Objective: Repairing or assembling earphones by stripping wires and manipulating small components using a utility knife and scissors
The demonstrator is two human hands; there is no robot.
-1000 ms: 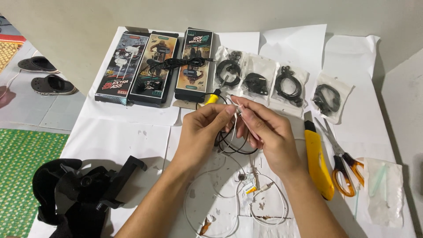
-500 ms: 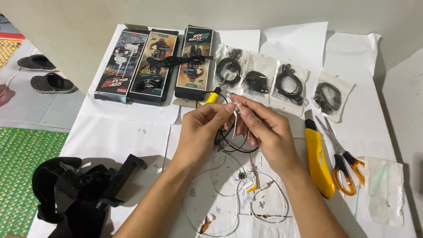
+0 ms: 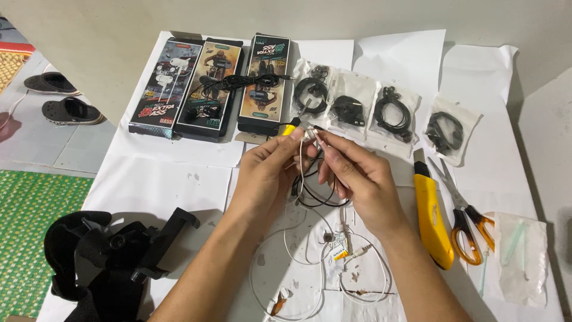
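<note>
Left hand (image 3: 265,173) and right hand (image 3: 357,179) meet over the middle of the paper-covered table (image 3: 167,191). Both sets of fingers are pinched together on a thin white wire (image 3: 307,136), held between the two hands just below the boxes. A black cable (image 3: 316,200) loops down under the hands, touching them; which hand carries it, cannot tell. A small yellow piece shows just above the left fingertips. More white cable (image 3: 286,280) lies loose on the table below the wrists, with small bits beside it.

Behind the hands: three boxes (image 3: 208,86) side by side, a black earphone lead draped over them. To their right, four clear bags (image 3: 387,110) with coiled black cables, in a row. Right of the right hand: yellow knife (image 3: 432,220), then scissors (image 3: 465,220) just beside it, then a plastic bag (image 3: 521,256). Lower left: black holder (image 3: 113,256). Sandals (image 3: 62,101) on the floor, far left.
</note>
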